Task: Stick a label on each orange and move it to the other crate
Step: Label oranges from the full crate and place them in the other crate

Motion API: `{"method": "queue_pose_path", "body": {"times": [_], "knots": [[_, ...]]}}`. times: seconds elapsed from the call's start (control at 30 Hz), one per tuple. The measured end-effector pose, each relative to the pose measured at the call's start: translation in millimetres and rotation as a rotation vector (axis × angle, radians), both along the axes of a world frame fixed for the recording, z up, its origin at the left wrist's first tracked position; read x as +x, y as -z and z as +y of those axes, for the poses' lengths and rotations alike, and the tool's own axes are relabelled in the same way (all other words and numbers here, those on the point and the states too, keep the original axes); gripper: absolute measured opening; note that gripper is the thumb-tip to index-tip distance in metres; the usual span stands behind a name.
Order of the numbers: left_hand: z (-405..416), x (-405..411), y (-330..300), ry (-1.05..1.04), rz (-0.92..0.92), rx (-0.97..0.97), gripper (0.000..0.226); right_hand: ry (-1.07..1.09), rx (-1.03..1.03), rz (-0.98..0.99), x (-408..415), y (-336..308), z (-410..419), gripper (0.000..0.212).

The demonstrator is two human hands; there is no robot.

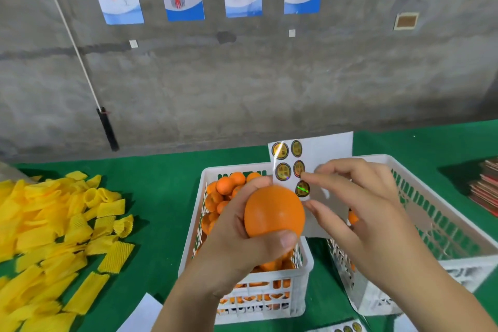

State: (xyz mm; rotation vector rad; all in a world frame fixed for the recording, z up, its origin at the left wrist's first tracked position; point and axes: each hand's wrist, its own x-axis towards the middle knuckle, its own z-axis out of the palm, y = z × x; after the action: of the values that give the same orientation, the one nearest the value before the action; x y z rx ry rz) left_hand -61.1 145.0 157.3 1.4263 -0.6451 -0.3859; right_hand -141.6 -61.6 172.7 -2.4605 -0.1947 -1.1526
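Observation:
My left hand [234, 245] grips one orange [275, 210] and holds it up over the left white crate [256, 304], which is full of oranges [229, 183]. Just behind the orange is a white label sheet [323, 148] with several round gold labels. My right hand [363, 210] pinches this sheet, index fingertip on one label and thumb below it. No label shows on the visible side of the held orange. The right white crate [444, 224] sits under my right hand, and one orange [352, 217] shows inside it.
A pile of yellow foam fruit nets [54, 224] covers the left of the green table. Another label sheet [347, 327] and a white paper [140, 312] lie at the near edge. Red booklets [485, 186] are stacked at far right. A concrete wall stands behind.

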Motion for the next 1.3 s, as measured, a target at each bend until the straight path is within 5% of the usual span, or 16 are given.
{"method": "queue_pose_path", "body": {"times": [0.1,0.3,1.3], "knots": [[-3,-7,-12,0.060,-0.151,0.059,0.072,-0.016,0.019,-0.018,0,-8,-3,0.031],[-7,-12,-23,0.063,-0.288,0.042,0.083,-0.097,0.124,-0.036,-2,-23,-2,0.018],[-26,-24,-43,0.032,-0.348,-0.025,0.093,-0.213,-0.013,0.048,-12,-41,-23,0.038]]}}
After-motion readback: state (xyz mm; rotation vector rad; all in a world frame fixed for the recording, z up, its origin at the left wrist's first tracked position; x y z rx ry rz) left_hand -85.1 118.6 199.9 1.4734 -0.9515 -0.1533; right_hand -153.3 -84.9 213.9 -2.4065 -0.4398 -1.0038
